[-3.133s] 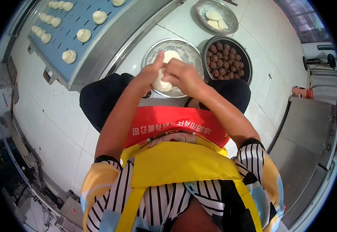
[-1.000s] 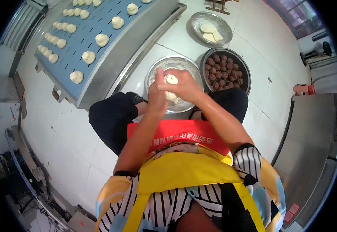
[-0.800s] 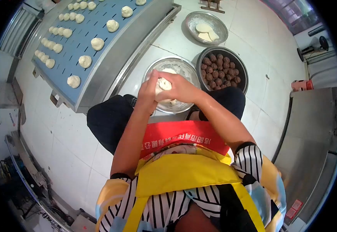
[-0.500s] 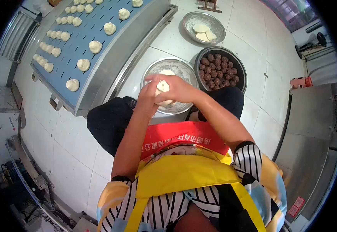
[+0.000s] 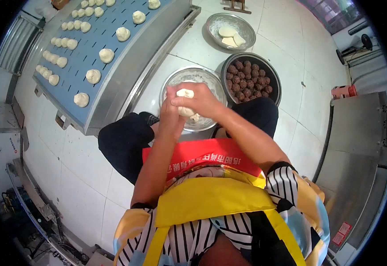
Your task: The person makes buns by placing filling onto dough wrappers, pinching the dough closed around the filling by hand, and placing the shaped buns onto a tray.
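A soft white dough bun [image 5: 186, 111] is held between my two hands, above a floury metal bowl [image 5: 168, 84]. My left hand [image 5: 170, 108] is closed against the bun's left side, with its fingers partly hidden. From the right, my right hand [image 5: 203, 99] wraps over the dough, its thumb lying across the front. A lump of dough [image 5: 185, 93] shows between thumb and fingers, and a small ragged bit [image 5: 195, 118] sticks out below. Whether these are one piece I cannot tell. The fingers hide much of the dough.
Dark brown filling balls [image 5: 249, 80] fill a dark basin [image 5: 278, 91] at the right. Beyond it, a metal bowl [image 5: 210, 27] holds several flat dough pieces [image 5: 229, 33]. On the left, rows of shaped buns [image 5: 93, 76] sit on a blue slotted conveyor [image 5: 76, 73].
My left hand has turned more upright against the dough. Lower down, the bun and a ragged bit now show below my right thumb. The view has shifted slightly.
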Demonstrator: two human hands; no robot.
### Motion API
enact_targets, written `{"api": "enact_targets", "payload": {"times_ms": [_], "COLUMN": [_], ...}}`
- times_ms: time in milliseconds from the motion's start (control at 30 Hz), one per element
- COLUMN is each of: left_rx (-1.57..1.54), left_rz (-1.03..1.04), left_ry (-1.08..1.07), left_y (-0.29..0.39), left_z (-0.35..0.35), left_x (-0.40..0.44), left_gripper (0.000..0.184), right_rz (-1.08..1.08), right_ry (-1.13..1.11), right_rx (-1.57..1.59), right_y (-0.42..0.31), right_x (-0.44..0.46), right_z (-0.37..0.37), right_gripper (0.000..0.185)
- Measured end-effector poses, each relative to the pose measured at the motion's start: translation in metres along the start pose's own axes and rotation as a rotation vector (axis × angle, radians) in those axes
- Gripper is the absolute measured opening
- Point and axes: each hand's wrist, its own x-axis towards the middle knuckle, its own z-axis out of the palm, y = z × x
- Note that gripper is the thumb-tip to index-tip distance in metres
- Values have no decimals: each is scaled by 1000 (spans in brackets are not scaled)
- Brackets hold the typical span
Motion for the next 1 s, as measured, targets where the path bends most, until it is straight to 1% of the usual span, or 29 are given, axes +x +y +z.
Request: {"api": "enact_targets", "payload": {"times_ms": [33, 100, 133, 167, 200, 267, 300, 367, 400, 467, 500, 533, 600, 633, 733, 767, 833, 867, 900, 933, 967, 1000], "left_rx": [174, 251, 289, 288, 210, 52, 38, 11, 93, 260, 301, 246, 136, 124, 85, 200, 245, 268, 181, 143, 107, 72], "left_rz": [-51, -152, -205, -187, -125, -2, -19, -47, -98, -208, -247, -176, -23, 17, 91, -9, -43, -59, 0, 33, 61, 79], "left_ry": [23, -57, -97, -134, -86, 15, 30, 48, 19, -29, -84, -41, 44, 47, 63, 73, 66, 60, 9, 22, 36, 50], "left_y": [6, 19, 22, 18, 10, -5, -4, 0, 7, 24, 24, 15, -1, -1, -6, 2, 5, 6, 3, 1, -1, -2], "left_z": [-1, 4, 5, 0, -3, -5, -4, 1, 4, 1, -8, -10, -5, -4, 0, -5, -3, -2, 2, 3, 3, 3], "left_x": [-5, -9, -10, -3, 4, 14, 11, 8, 4, -7, -3, 0, 7, 10, 5, 0, 0, 1, 2, 3, 5, 4], "left_gripper": [58, 59, 59, 59, 59, 59, 60, 61, 61, 63, 61, 60, 58, 58, 56, 55, 54, 53, 54, 53, 53, 53], "right_rz": [17, 37, 39, 35, 32, -114, -180, -88, -44, -128, -112, -95, 48, -89, -183, -169, -139, -75, -20, 29, 12, -49], "right_ry": [-65, -198, -148, -99, -51, 101, 181, 113, 77, -33, -44, -56, 8, 114, 115, 66, -30, -31, -34, -38, 18, 9], "right_rx": [37, 105, 156, 202, 248, -72, -229, -80, -6, 72, 65, 58, -47, -227, 26, 49, 98, -29, -160, -291, -252, -130], "right_y": [-3, -6, -6, -5, -3, 4, 6, 9, 9, 4, 3, 3, 3, -3, 4, 4, -2, -2, -2, -3, -5, -3], "right_x": [-3, -2, -3, -3, -2, 2, 1, 1, 1, 0, 0, 0, 3, 3, 5, 5, 1, 0, 2, 6, 5, 6], "right_z": [-2, -8, -6, -4, -2, 2, 6, 7, 7, 4, 2, 1, 0, 4, 10, 7, 1, 0, -2, -3, 2, 4], "right_gripper": [35, 32, 33, 34, 34, 37, 39, 40, 40, 41, 42, 42, 43, 42, 41, 40, 40, 36, 35, 35, 37, 35]}}
